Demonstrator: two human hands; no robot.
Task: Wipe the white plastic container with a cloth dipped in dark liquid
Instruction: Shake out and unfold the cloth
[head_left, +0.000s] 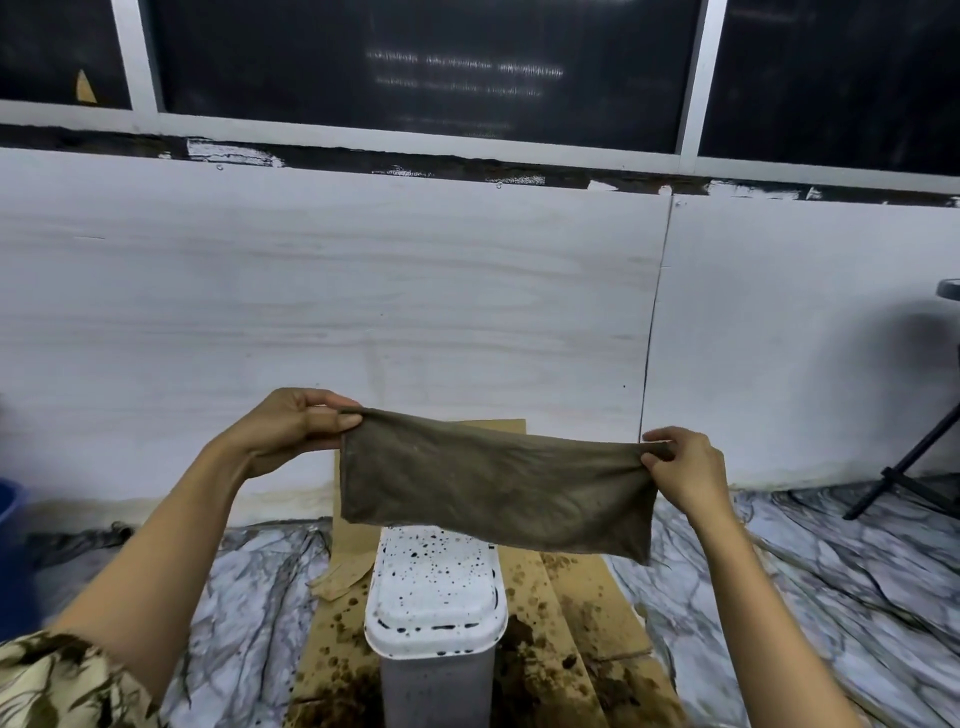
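Note:
A dark brown-grey cloth (493, 480) is stretched flat in the air between my two hands. My left hand (291, 428) pinches its upper left corner and my right hand (685, 470) pinches its upper right corner. Below the cloth stands the white plastic container (434, 597), upright, its lid spattered with dark spots and drips. The cloth's lower edge hides the far end of the lid. No dish of dark liquid is in view.
The container stands on stained brown cardboard (571, 613) laid over marble-patterned sheeting (831, 582). A white board wall (363, 286) rises behind. A blue tub (10, 545) is at the far left, a black stand's legs (904, 467) at the right.

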